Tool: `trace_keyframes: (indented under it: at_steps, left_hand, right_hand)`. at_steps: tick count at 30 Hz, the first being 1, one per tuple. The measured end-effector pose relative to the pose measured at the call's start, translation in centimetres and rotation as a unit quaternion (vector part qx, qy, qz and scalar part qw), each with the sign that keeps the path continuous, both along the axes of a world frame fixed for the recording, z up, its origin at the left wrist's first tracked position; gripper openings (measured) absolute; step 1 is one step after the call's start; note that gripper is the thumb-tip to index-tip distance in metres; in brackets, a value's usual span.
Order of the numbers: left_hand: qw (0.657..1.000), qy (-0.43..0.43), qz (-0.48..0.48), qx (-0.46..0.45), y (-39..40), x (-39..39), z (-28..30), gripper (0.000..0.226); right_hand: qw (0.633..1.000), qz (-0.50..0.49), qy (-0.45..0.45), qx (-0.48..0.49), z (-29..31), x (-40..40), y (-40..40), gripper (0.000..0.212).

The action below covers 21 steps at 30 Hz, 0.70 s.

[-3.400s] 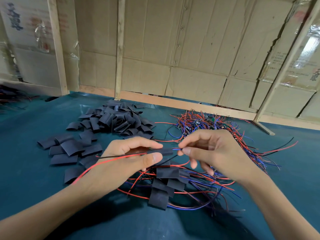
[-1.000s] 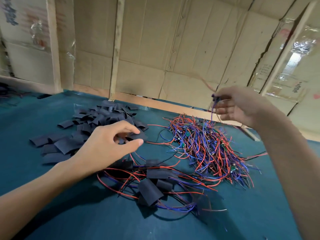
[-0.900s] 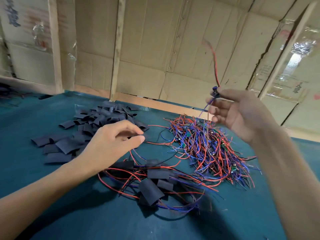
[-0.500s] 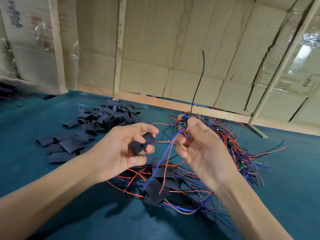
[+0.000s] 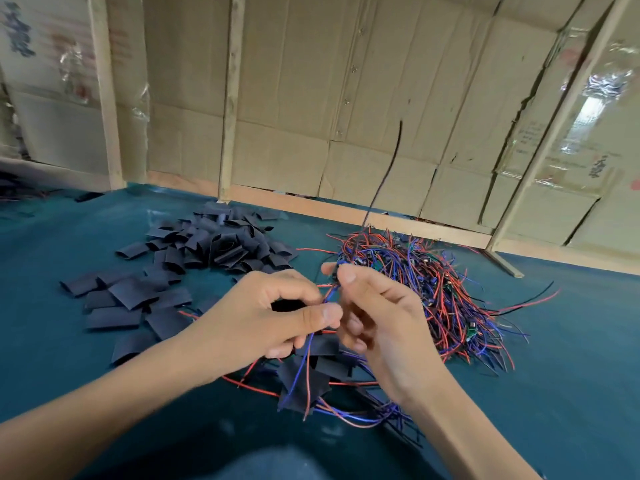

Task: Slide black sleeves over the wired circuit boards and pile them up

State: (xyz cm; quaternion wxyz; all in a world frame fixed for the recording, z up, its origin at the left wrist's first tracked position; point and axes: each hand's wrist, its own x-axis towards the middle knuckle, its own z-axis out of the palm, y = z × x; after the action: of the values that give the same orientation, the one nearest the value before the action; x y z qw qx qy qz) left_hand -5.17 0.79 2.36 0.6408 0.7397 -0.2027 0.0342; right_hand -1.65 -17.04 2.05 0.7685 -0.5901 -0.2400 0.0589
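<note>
Nearest to the camera, a small pile of finished boards (image 5: 304, 379), already sleeved, lies on the teal tabletop (image 5: 571, 393) beneath both hands. Above it, the left hand (image 5: 263, 320) has its fingers curled round an empty black sleeve (image 5: 285, 305), thumb pressed forward. The right hand (image 5: 377, 317) pinches a wired circuit board (image 5: 337, 271) between thumb and forefinger; the board's blue and red leads (image 5: 306, 362) hang down, and a black lead (image 5: 388, 174) rises behind.

To perform this step well, gather the hanging leads, feed them through the sleeve mouth first, then draw the sleeve up over the board. Keep the sleeve squeezed open.

Farther back, loose sleeves (image 5: 207, 244) lie heaped at left and unsleeved boards (image 5: 415, 285) tangled at right. No containers are present; all stock rests directly on the tabletop.
</note>
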Motion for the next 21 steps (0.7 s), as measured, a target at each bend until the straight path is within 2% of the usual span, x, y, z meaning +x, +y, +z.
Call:
trace_keyframes:
  at_steps: [3, 6, 8, 11, 14, 18, 21]
  left_hand:
    - [0.999, 0.011, -0.036, -0.006, 0.7, 0.3, 0.0, 0.027]
    - [0.999, 0.007, -0.048, 0.019, 1.4, 0.6, -0.1, 0.032]
    - [0.998, 0.002, -0.049, 0.025, 1.6, 0.8, -0.2, 0.032]
    - [0.999, 0.014, -0.049, 0.017, 1.6, 0.9, -0.4, 0.031]
    - [0.998, 0.023, -0.052, 0.017, 1.4, 1.0, -0.6, 0.026]
    - [0.998, 0.038, -0.04, 0.019, 1.1, 1.0, -0.7, 0.025]
    - [0.999, 0.039, -0.019, 0.024, 1.0, 1.1, -0.6, 0.03]
  right_hand:
    - [0.998, -0.028, -0.011, 0.059, 0.3, 0.5, -0.4, 0.025]
    - [0.996, -0.042, -0.003, 0.084, 0.4, 0.9, -0.8, 0.031]
    - [0.999, -0.014, 0.013, 0.051, 0.3, 0.7, -0.8, 0.033]
    - [0.998, 0.028, 0.025, -0.049, 0.1, 0.5, -0.7, 0.039]
    - [0.996, 0.034, 0.017, -0.081, 0.2, 0.4, -0.8, 0.04]
    - [0.999, -0.001, -0.001, -0.037, 0.5, 0.5, -1.0, 0.017]
    - [1.0, -0.02, -0.004, 0.023, 0.9, 0.8, -1.4, 0.018]
